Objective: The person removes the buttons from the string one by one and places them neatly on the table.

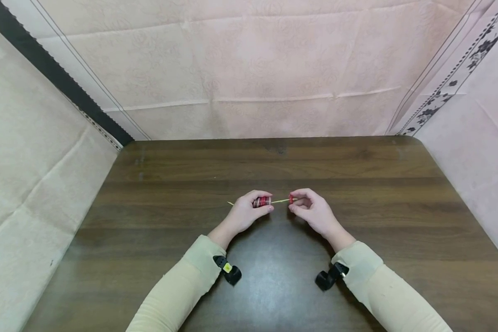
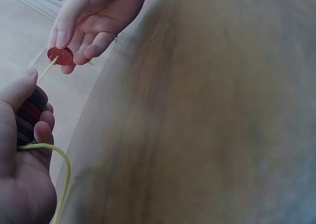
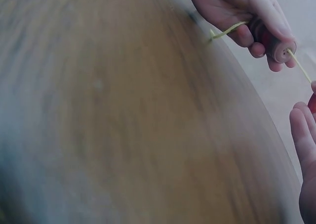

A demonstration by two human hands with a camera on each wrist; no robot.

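Observation:
My left hand (image 1: 244, 215) grips a stack of buttons (image 1: 262, 202) in red, dark and pale tones, threaded on a yellow-green cord (image 1: 280, 201). Out of the stack's other end hangs a loose tail of cord (image 2: 65, 167), seen in the left wrist view. A short gap to the right, my right hand (image 1: 317, 216) pinches a single red button (image 2: 63, 57) between thumb and fingers. The cord passes through this button and runs taut to the stack. In the right wrist view the stack's end button (image 3: 284, 52) is pale pink, and the red button is partly cut off.
Both hands are over a dark brown wooden table (image 1: 274, 166). Pale patterned cloth (image 1: 249, 69) hangs behind the table and along both sides. A black wrist camera is strapped to each sleeve.

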